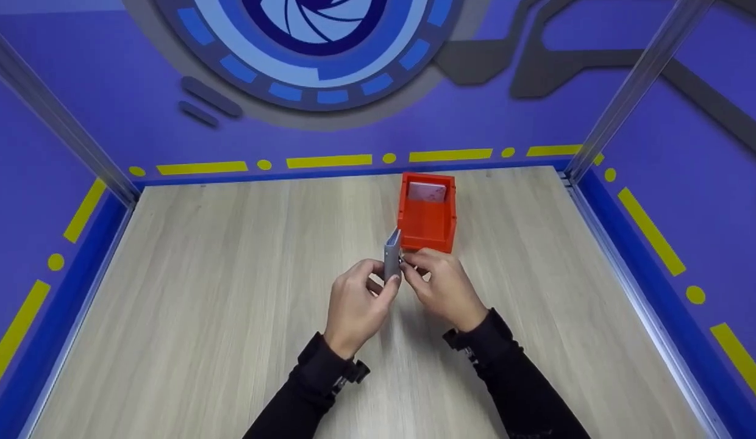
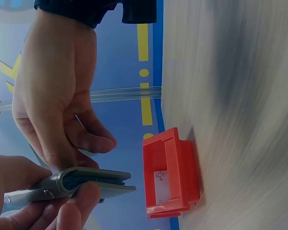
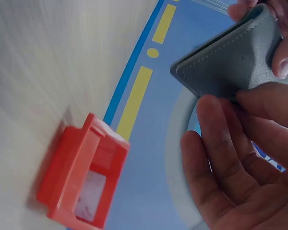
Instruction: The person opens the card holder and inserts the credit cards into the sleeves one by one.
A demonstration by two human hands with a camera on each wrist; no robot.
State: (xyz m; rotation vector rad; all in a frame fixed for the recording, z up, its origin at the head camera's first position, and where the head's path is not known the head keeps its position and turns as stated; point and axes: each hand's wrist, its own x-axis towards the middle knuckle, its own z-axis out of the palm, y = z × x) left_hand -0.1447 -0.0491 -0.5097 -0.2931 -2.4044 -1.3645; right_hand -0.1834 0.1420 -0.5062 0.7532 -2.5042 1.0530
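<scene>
Above the table, in front of the bin, a small grey wallet (image 1: pixel 392 261) with stitched edges and metal snaps is held on its side. My left hand (image 1: pixel 358 302) grips it between thumb and fingers along its spine, seen in the left wrist view near the rounded fold of the wallet (image 2: pixel 43 190). From the other side my right hand (image 1: pixel 446 288) pinches the wallet's edge with thumb and forefinger, its other fingers loosely curled. The wallet (image 3: pixel 230 60) appears folded over, its layers slightly parted. The right fingertips partly hide the spot they pinch.
An open red plastic bin (image 1: pixel 427 236) stands just beyond the hands. Inside it, a pale pink patterned card (image 1: pixel 427 192) leans at the far end. Blue printed walls (image 1: pixel 329 137) with yellow marks enclose the wooden table (image 1: pixel 219 274) at the back and sides.
</scene>
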